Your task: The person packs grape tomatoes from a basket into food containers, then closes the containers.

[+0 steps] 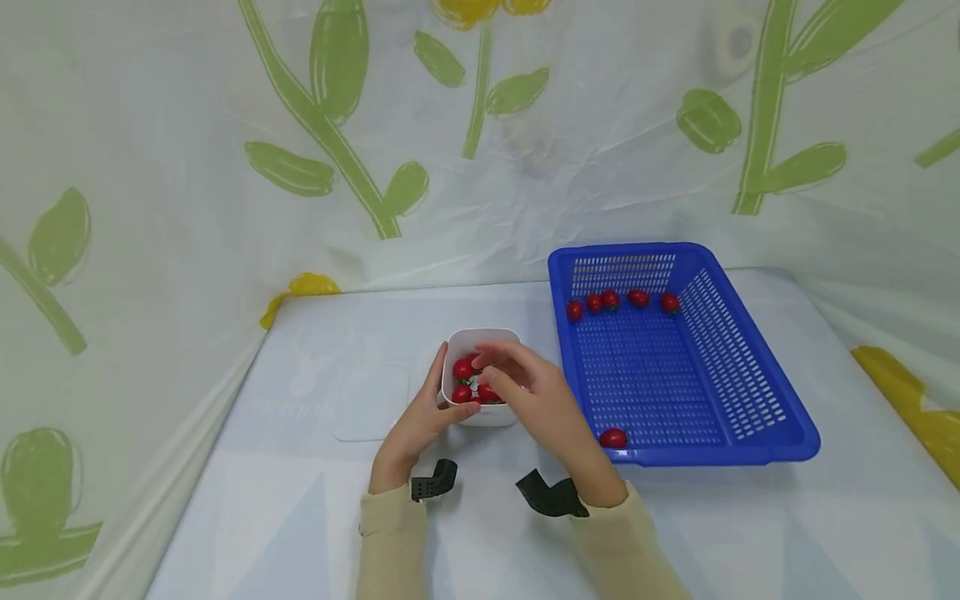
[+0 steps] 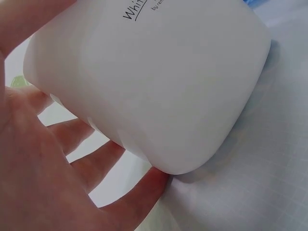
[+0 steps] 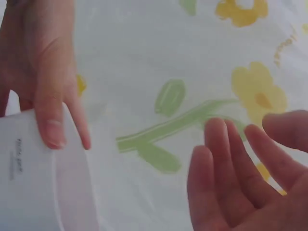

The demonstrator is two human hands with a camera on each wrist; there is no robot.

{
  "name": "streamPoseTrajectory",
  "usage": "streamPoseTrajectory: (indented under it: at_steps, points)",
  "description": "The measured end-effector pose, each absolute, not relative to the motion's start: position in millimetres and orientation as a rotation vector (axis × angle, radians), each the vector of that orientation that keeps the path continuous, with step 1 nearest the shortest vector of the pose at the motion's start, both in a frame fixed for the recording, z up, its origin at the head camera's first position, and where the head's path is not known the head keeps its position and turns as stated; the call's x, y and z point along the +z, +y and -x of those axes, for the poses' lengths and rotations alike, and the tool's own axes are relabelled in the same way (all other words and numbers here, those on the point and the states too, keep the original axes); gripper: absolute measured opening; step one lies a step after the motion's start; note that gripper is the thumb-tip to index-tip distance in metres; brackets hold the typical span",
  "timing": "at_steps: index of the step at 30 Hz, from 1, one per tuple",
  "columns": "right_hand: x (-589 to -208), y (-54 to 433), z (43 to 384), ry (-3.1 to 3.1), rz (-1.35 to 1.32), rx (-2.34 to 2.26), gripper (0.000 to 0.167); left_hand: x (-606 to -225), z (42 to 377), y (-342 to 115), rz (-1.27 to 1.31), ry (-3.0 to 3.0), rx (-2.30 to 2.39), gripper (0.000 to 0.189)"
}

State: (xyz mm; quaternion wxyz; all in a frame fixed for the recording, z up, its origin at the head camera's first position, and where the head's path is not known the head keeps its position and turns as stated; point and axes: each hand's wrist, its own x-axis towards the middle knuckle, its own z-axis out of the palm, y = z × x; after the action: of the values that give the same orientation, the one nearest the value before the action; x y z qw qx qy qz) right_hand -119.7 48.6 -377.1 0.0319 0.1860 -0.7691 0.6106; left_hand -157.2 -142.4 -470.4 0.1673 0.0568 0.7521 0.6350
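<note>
A white square container (image 1: 487,415) with rounded corners stands on the table, holding several red cherry tomatoes (image 1: 462,393). My left hand (image 1: 420,421) grips its left side, the thumb at the near rim and the fingers along the outer wall. In the left wrist view, the fingers (image 2: 98,163) spread against the white wall, which bears dark printed lettering. Over the container's right part is my right hand (image 1: 536,400), its fingers loosely bent. The right wrist view shows those fingers (image 3: 219,173) apart from the thumb, with nothing between them.
A blue slotted basket (image 1: 757,350) stands to the right, with several tomatoes (image 1: 638,298) along its far side and one tomato (image 1: 613,437) at its near left corner. Left of the container lies a flat, translucent white lid (image 1: 367,408). A leaf-patterned sheet (image 1: 525,192) hangs behind the table.
</note>
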Motion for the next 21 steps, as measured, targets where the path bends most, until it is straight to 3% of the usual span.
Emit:
streamPoseTrajectory:
  at_steps: [9, 21]
  points:
    - [-353.8, 81.4, 114.4, -2.739, -0.896, 1.652, 0.031, -456.3, 151.9, -139.6, -0.17, 2.092, 1.83, 0.094]
    - [-342.0, 142.8, 127.4, -3.145, -1.031, 1.329, 0.029, -447.2, 147.1, -139.2, -0.169, 2.117, 1.794, 0.096]
